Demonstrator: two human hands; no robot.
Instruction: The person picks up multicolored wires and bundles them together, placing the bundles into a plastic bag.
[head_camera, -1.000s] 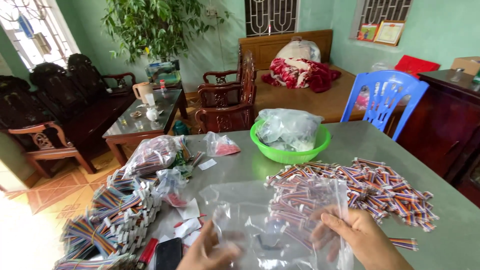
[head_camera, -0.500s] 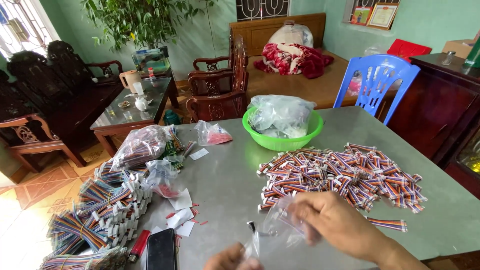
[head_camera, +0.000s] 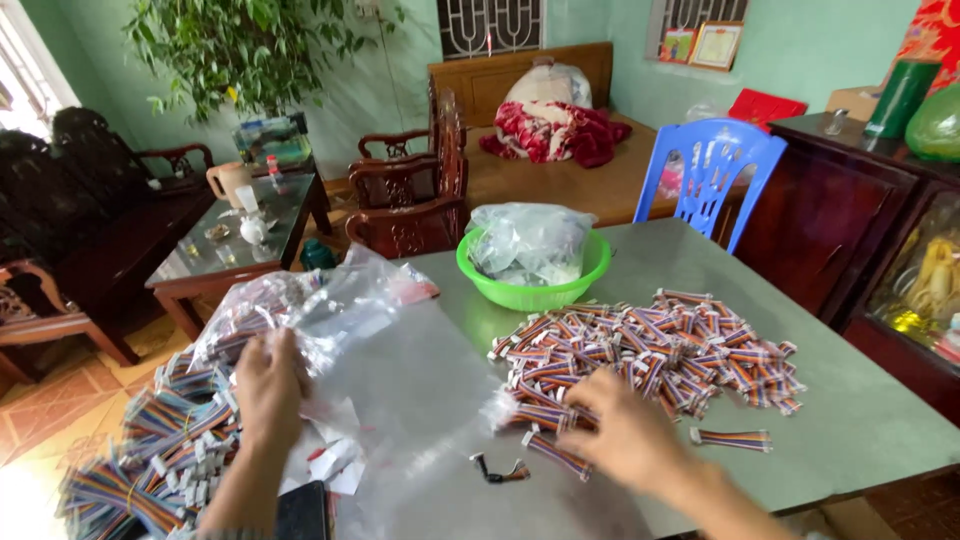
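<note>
Clear plastic bag (head_camera: 400, 370) is spread over the grey desk (head_camera: 860, 420) in front of you, its upper left edge lifted and pinched in your closed left hand (head_camera: 268, 385). Your right hand (head_camera: 625, 435) rests loosely curled, fingers reaching into the near edge of the pile of striped ribbon cables (head_camera: 650, 355); behind the pile sits a green bowl (head_camera: 530, 290) stuffed with more bags, and bundled cables (head_camera: 150, 450) lie at your left
</note>
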